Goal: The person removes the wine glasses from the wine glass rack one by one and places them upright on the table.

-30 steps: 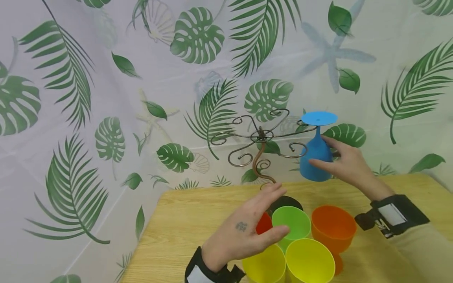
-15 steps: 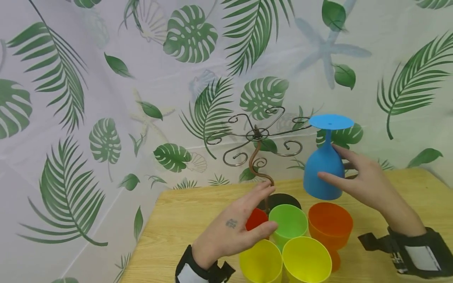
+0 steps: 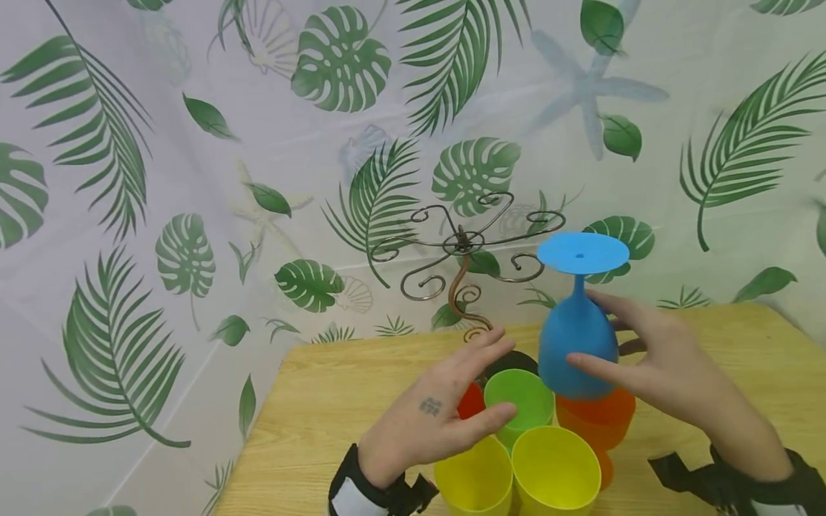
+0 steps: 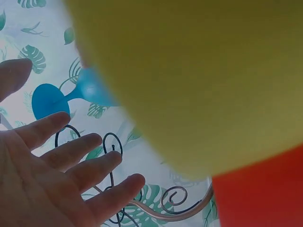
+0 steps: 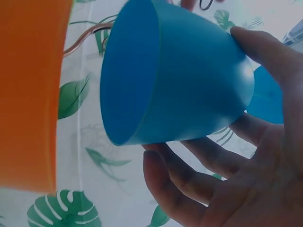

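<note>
My right hand grips a blue plastic goblet by its bowl, thumb on the near side and fingers on the far side. The goblet is upside down, foot on top, and overlaps the orange goblet in the head view. In the right wrist view the blue bowl shows its open mouth turned toward the orange wall. My left hand holds nothing; its fingers are spread beside the green goblet and over a yellow goblet. A second yellow goblet stands alongside.
Behind the goblets rises a wire stand with curled arms and a black base. A red goblet is mostly hidden by my left hand. The wooden table meets a leaf-patterned backdrop.
My right hand has brought the upside-down blue goblet down and nearer, from beside the wire stand's arm to in front of the orange goblet. My left hand has barely moved.
</note>
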Demonstrator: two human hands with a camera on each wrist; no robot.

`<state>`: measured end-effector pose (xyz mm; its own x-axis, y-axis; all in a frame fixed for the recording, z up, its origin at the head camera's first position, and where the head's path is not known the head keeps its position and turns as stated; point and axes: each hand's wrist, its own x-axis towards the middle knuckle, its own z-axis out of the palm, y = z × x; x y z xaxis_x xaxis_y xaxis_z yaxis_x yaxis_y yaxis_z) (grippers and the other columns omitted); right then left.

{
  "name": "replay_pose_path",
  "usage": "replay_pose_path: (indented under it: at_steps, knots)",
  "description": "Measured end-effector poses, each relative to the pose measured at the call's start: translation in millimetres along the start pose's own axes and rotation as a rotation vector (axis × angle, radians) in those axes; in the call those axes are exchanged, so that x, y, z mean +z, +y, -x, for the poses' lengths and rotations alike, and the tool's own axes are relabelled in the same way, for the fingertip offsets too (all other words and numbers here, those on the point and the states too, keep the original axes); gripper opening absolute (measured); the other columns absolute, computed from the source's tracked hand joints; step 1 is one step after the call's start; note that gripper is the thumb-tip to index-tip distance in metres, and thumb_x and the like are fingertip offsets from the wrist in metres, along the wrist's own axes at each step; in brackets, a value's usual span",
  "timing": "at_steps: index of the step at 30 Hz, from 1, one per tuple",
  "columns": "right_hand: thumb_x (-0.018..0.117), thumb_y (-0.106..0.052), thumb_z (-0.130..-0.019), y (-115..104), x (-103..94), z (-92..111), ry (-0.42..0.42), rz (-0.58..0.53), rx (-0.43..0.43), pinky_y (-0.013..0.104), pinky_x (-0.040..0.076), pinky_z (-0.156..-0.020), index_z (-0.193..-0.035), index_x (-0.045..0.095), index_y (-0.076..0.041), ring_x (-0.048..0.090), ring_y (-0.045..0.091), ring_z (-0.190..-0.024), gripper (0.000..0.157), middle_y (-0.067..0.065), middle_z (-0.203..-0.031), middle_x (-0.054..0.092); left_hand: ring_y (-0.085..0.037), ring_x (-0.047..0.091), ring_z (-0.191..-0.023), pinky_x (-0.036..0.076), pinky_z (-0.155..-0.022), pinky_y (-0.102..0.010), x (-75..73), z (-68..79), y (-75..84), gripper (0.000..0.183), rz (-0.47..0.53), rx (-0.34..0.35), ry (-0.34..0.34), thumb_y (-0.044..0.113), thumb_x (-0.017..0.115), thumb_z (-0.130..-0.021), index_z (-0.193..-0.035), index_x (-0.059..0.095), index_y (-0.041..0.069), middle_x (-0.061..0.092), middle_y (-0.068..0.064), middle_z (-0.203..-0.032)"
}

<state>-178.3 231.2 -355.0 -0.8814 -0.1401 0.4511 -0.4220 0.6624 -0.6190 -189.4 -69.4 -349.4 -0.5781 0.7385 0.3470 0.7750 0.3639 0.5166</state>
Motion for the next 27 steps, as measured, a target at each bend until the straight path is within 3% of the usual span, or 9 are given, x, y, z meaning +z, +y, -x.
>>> replay_pose_path:
  at_steps: [5, 10, 20, 27]
  knots:
    - [0.09, -0.026, -0.079, -11.1, 6.6, 7.9, 0.013, 0.002, -0.08, 0.037, 0.063, -0.07, -0.15, 0.049, -0.005, 0.069, 0.044, -0.1, 0.085, 0.027, -0.135, 0.061, -0.016, 0.034, -0.152, 0.039, -0.118, -0.048, -3.1, 4.4, 4.1, 0.065, -0.003, -0.026, 0.002, 0.038, 0.061, -0.103, -0.16, 0.031, 0.031, 0.026, 0.01, -0.167]
    - [0.092, -0.023, -0.076, -21.1, 10.8, 13.2, 0.018, -0.03, -0.124, 0.02, 0.057, -0.072, -0.148, 0.052, -0.007, 0.069, 0.039, -0.102, 0.084, 0.023, -0.136, 0.062, -0.016, 0.035, -0.151, 0.04, -0.117, -0.049, -9.8, 13.7, 13.5, 0.065, -0.014, -0.02, 0.023, 0.039, 0.061, -0.102, -0.16, 0.032, 0.031, 0.027, 0.01, -0.167]
    - [0.094, -0.018, -0.072, -31.5, 21.4, 21.3, 0.02, -0.078, -0.211, 0.023, 0.06, -0.072, -0.146, 0.054, -0.012, 0.071, 0.033, -0.101, 0.084, 0.016, -0.135, 0.065, -0.015, 0.037, -0.15, 0.042, -0.115, -0.041, -3.1, 9.4, 19.6, 0.063, 0.044, 0.046, 0.011, 0.033, 0.063, -0.102, -0.158, 0.034, 0.03, 0.028, 0.008, -0.166]
    - [0.094, -0.018, -0.071, -32.2, 29.2, 26.9, 0.025, -0.092, -0.21, 0.025, 0.06, -0.072, -0.148, 0.052, -0.016, 0.07, 0.016, -0.095, 0.088, 0.011, -0.133, 0.066, -0.017, 0.04, -0.148, 0.045, -0.113, -0.036, 3.6, 9.6, 18.1, 0.064, 0.074, 0.046, -0.004, 0.031, 0.064, -0.102, -0.159, 0.034, 0.03, 0.031, 0.006, -0.166]
